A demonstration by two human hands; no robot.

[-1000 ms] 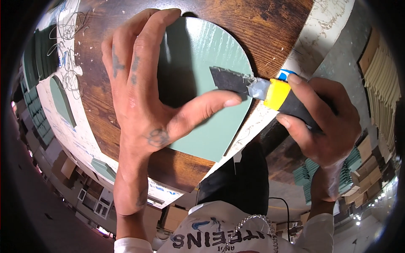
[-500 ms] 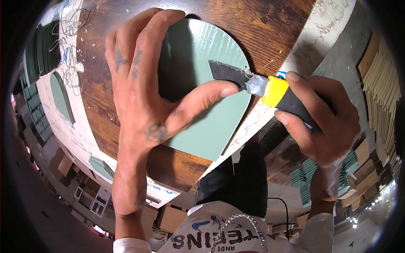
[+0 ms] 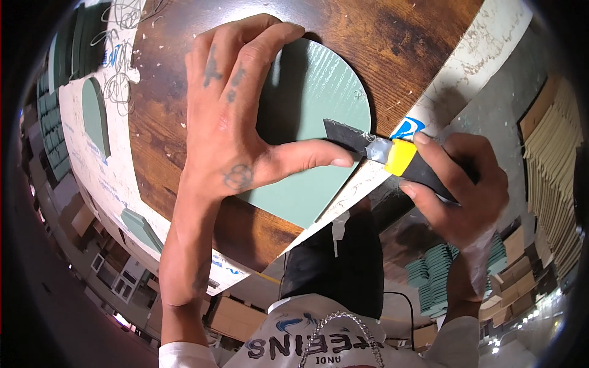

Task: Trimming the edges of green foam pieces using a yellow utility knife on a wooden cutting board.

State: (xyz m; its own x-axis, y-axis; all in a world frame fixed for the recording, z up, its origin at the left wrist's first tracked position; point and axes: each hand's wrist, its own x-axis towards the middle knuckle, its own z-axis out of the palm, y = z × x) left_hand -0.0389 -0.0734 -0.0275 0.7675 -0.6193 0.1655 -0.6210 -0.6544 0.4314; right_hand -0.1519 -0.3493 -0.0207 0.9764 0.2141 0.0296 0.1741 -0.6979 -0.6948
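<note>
Pressing down flat, the left hand (image 3: 230, 122) lies spread over a pale green arched panel (image 3: 319, 116) on a dark brown wooden counter (image 3: 399, 43). Its fingers are extended and slightly apart, reaching toward the far edge of the counter, with the palm on the counter and the panel's left side. The thumb (image 3: 307, 156) stretches out sideways across the panel toward the right, its tip just beside the blade of a utility knife (image 3: 392, 156). This hand grips nothing; it only bears down, open.

The right hand (image 3: 463, 190) is clenched around the knife's black handle, fingers wrapped over it and the thumb along the near side. The knife has a yellow collar and a dark, angled blade. Its long axis runs nearly level across the view, tilting a little upward to the left, and the blade tip points left, toward the left hand's thumb. The blade rests on the right edge of the green panel, near where the counter's right edge meets a pale strip (image 3: 485, 61) bordering it.

The panel has one rounded end and one straight end. Its long axis runs from the far side of the counter toward the near edge, with the rounded end pointing away from the person and the straight end toward the near edge.

Off the counter's left edge lies a white board (image 3: 80, 159) with another small green arched piece (image 3: 95, 122) on it.
</note>
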